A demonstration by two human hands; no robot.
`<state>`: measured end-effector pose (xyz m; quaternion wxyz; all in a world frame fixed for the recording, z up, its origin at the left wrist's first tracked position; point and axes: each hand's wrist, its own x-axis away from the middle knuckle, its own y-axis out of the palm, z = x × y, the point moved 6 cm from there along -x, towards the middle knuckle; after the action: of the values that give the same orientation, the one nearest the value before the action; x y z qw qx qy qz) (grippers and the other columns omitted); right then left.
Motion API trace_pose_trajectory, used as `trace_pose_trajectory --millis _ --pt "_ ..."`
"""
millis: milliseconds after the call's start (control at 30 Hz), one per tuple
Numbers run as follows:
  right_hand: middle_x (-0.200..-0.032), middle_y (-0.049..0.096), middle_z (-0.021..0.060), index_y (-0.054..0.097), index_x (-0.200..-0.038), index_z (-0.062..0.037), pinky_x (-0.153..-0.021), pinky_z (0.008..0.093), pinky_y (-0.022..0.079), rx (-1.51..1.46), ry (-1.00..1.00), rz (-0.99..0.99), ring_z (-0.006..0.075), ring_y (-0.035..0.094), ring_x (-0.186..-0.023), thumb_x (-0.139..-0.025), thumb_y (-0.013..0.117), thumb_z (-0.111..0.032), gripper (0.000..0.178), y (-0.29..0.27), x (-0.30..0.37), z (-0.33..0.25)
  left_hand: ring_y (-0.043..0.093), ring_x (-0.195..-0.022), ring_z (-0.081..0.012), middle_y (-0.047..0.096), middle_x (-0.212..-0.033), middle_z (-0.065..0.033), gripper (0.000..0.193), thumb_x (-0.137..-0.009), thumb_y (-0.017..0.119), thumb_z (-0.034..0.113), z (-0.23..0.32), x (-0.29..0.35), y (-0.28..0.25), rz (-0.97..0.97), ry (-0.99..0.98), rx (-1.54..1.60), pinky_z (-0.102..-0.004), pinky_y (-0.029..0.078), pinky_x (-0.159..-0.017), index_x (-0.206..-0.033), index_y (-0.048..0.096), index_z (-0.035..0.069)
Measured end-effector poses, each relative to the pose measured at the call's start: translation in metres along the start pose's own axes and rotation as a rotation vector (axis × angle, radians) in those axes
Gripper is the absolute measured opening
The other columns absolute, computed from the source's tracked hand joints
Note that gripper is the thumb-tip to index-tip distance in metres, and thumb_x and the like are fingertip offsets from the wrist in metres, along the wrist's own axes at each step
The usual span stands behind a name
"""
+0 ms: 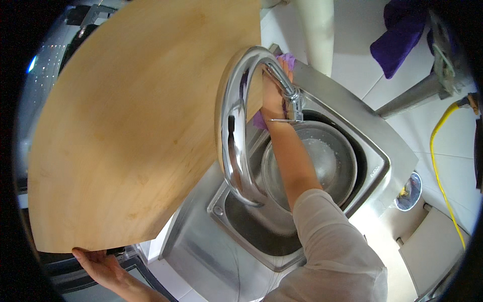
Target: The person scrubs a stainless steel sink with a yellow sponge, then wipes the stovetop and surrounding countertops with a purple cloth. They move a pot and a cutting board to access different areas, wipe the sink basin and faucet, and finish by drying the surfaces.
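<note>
A large pale wooden board [131,116] stands tilted across the left and upper part of the head view, over the sink's left side. My left hand [103,269] grips its lower left edge, thumb on the near face and fingers behind. My right arm reaches up past the chrome faucet [234,126], which partly hides my right hand [274,98]. That hand holds a light purple cloth [288,60] against the board's right edge; its fingers are mostly hidden. Below the forearm, a round metal basin [347,151] with cloudy water sits in the sink.
The stainless steel sink [196,246] has a second bowl [246,221] beside the basin. On the right are a purple cloth [402,35], a yellow hose [436,166] and a small bin [410,191] on the floor. A white pipe [316,35] rises behind the sink.
</note>
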<state>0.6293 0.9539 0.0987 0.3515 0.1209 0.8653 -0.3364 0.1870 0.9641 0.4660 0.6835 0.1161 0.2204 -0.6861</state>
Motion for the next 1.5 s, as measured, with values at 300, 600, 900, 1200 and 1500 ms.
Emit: trace_pose_trajectory --millis 300,600,900,1200,1500 --pt "-0.127 0.039 0.0248 0.042 -0.119 0.0047 -0.098 0.0497 0.029 -0.417 -0.023 -0.294 0.0389 0.039 -0.116 -0.080 0.047 -0.025 0.050 -0.055 0.052 -0.031 0.044 -0.057 -0.0031 0.059 -0.075 0.0004 0.040 -0.082 0.061 0.040 0.008 0.015 -0.007 0.128 0.061 -0.102 -0.0190 0.028 -0.048 -0.097 0.059 0.003" --pt "-0.132 0.032 0.0247 0.040 -0.125 0.0035 -0.104 0.0471 0.022 -0.548 -0.067 -0.536 0.0374 0.029 -0.125 -0.078 0.047 -0.024 0.054 -0.050 0.147 -0.072 0.034 -0.050 -0.0027 0.048 -0.062 0.0057 0.029 -0.083 0.061 0.034 0.019 0.023 -0.026 0.098 0.077 -0.062 -0.0197 0.025 -0.046 -0.087 0.056 0.006" --pt "-0.135 0.032 0.0207 0.047 -0.120 0.0017 -0.107 0.0418 0.018 -0.684 -0.561 -1.010 0.0319 0.028 -0.128 -0.078 0.046 -0.016 0.046 -0.171 0.253 -0.163 0.039 -0.049 -0.0027 0.051 -0.061 0.0044 0.018 -0.083 0.063 0.025 -0.042 0.043 0.043 0.089 -0.056 0.081 -0.0181 0.027 -0.045 -0.081 0.057 0.008" --pt "-0.134 0.037 0.0156 0.054 -0.114 -0.0027 -0.106 0.0393 0.022 -0.831 -0.552 -0.981 0.0280 0.032 -0.126 -0.076 0.049 -0.018 0.041 -0.187 0.266 -0.171 0.034 -0.045 -0.0010 0.048 -0.056 0.0052 0.024 -0.084 0.062 0.020 -0.071 0.050 0.092 0.023 -0.082 0.273 -0.0178 0.023 -0.042 -0.065 0.052 0.011" --pt "-0.120 0.051 0.0073 0.061 -0.094 -0.0082 -0.091 0.0371 0.039 -1.109 -0.774 -1.313 0.0245 0.047 -0.111 -0.065 0.063 -0.012 0.029 -0.228 0.296 -0.160 0.029 -0.043 -0.0031 0.041 -0.051 0.0058 0.028 -0.083 0.062 0.020 -0.136 0.059 0.128 -0.009 -0.174 0.349 -0.0207 0.020 -0.042 -0.062 0.045 0.013"
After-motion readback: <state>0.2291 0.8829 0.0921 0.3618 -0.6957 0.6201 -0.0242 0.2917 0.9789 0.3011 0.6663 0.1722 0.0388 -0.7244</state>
